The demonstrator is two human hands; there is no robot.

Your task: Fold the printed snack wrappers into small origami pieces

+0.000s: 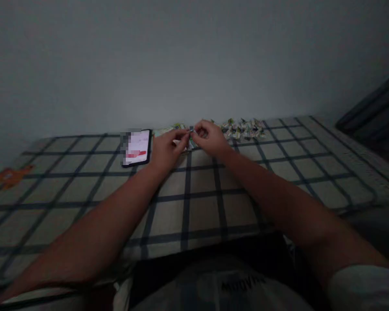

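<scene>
My left hand [170,147] and my right hand [210,136] meet near the far edge of the checked cloth. Fingers and thumbs of both are pinched round a small piece of paper [191,129], dark where it shows between the fingertips; its exact shape is too dim and small to make out. Under and behind my left hand lie printed, greenish papers [178,126], partly covered by it. To the right of my right hand stretches a cluster of small folded paper pieces [243,128], pointed and many-coloured.
A tablet or phone [138,147] with a lit screen lies left of my left hand. An orange object [11,176] rests at the far left on the checked cloth [201,207]. Behind rises a plain wall [194,60]; something dark and striped [376,112] stands at the right.
</scene>
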